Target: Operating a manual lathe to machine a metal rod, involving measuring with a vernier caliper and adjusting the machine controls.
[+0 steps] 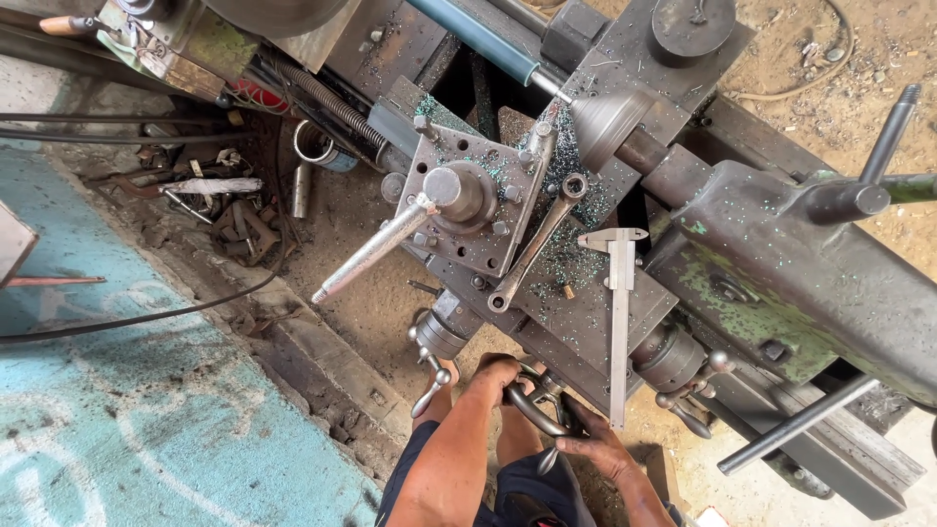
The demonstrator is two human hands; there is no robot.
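I look straight down on an old metal lathe. Both hands grip the carriage handwheel (pixel 535 408) at the lathe's near side. My left hand (pixel 493 376) wraps the wheel's upper rim. My right hand (pixel 593 442) holds its lower right rim. Above them sits the square tool post (pixel 468 200) with a long clamping lever (pixel 371 252). A ring spanner (pixel 535 244) lies across the carriage, and a steel caliper (pixel 619 312) rests beside it. A blue-grey bar (pixel 483 34) runs to the cone-shaped tailstock centre (pixel 603 122).
The green tailstock body (pixel 781 273) with handles fills the right. Scrap metal, a spring and rods litter the dirt floor (pixel 234 195) at upper left. A painted turquoise concrete slab (pixel 117 390) lies left. A black cable (pixel 146 317) crosses it. Blue-green swarf covers the carriage.
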